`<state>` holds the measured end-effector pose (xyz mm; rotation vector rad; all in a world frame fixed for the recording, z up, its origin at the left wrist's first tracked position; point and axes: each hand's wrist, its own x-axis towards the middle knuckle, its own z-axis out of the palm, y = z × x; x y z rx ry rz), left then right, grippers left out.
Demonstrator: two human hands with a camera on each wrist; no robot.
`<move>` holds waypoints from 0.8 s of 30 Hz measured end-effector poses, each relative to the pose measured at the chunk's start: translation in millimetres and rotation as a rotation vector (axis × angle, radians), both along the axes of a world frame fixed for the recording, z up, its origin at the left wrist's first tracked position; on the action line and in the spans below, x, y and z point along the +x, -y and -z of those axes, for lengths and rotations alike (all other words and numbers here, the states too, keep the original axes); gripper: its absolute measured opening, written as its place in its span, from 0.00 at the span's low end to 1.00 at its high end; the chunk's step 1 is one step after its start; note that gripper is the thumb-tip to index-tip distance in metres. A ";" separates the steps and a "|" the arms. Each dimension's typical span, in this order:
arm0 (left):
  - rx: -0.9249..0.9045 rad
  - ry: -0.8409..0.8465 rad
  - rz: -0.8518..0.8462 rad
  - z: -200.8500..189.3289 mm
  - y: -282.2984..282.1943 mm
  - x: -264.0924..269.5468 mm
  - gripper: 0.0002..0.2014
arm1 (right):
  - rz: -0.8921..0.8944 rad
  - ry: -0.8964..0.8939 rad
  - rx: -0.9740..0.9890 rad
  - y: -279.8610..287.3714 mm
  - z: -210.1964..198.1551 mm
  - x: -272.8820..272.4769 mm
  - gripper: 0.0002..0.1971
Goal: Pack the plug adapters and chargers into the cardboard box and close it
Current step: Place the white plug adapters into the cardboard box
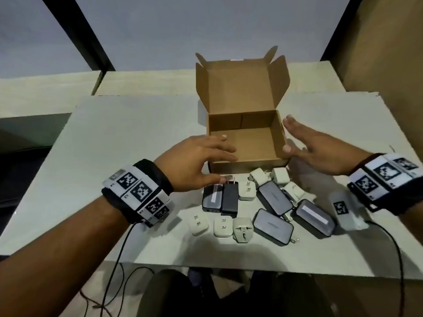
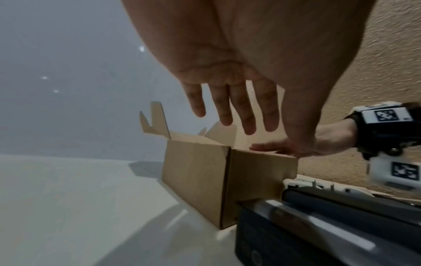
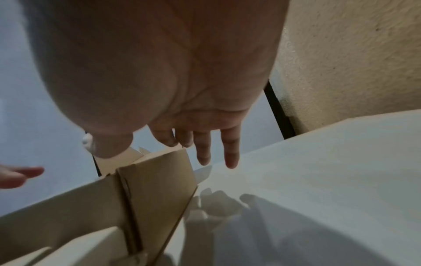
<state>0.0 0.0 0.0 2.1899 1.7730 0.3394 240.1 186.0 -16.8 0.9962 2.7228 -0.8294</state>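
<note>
The cardboard box (image 1: 247, 143) is seen standing open on the table (image 1: 114, 133), with its mouth facing up. Its lid (image 1: 240, 85) is stood up at the far side, and the side flaps are pointed up too. Nothing is seen inside the box; only its brown floor is shown.

The left hand (image 1: 194, 163) is held over the near left corner of the box. Its grip is wide open, with the fingers (image 2: 248, 115) spread and nearly straight, and nothing is held in it. The fingers are reached over the box edge; whether the edge is touched cannot be told. The right hand (image 1: 318, 149) is held just beside the right wall of the box. Its grip is open too, with the fingers (image 3: 230, 153) straight, and nothing is held. Its thumb is seen close to the near right corner of the box.

The chargers and plug adapters are laid on the table just nearer than both hands, in front of the box. Two dark chargers (image 1: 219, 199) are laid side by side under the left thumb, with their long sides pointed toward the box. Three grey chargers (image 1: 274, 197) are laid slanted below the right hand. Small white plug adapters (image 1: 247, 191) are scattered among them, and a round-faced white adapter (image 1: 242, 229) is set nearest the person.
</note>
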 end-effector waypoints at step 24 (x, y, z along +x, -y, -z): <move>-0.298 -0.260 -0.032 22.3 83.5 26.0 0.24 | 0.072 0.143 0.284 30.6 0.4 -7.4 0.33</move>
